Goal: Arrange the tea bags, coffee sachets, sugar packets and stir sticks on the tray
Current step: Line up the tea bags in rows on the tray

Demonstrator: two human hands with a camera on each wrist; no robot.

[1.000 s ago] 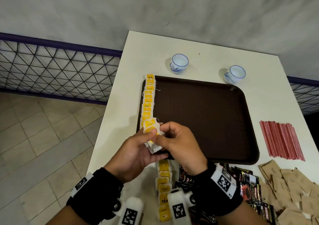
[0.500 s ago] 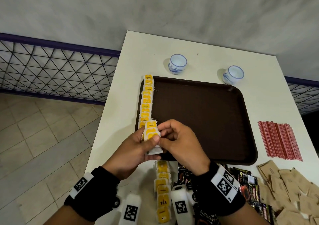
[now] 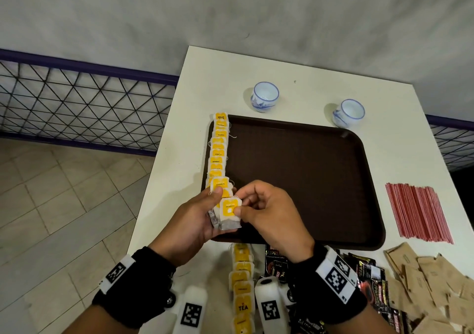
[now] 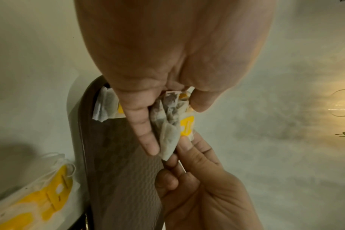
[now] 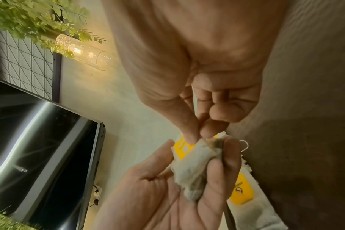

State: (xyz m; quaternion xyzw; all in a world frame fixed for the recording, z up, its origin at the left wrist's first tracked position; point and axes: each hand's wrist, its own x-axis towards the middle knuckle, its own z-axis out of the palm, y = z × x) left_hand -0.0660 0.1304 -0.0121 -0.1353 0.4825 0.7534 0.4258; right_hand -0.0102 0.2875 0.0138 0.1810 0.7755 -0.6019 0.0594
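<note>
Tea-bag laying is the step in hand: along the left rim of the dark brown plastic tray (image 3: pixel 302 180) on the white desk (image 3: pixel 400 139) runs a row of yellow-tagged paper tea bags (image 3: pixel 218 151), tags reading "RELAX" and "MOMENT". The left hand (image 3: pixel 195 221) grips a small stack of tea bags (image 3: pixel 225 219); the right hand (image 3: pixel 266 210) pinches its top bag. Next, probably, peel it free and extend the row.

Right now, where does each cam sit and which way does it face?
Head: looks forward and down at the tray and table; both hands and wristbands show.
Left wrist: looks along the left hand at the tea bags in its grip.
Right wrist: looks along the right hand, pinching one bag.
All share the tea bags and both hands.
</note>
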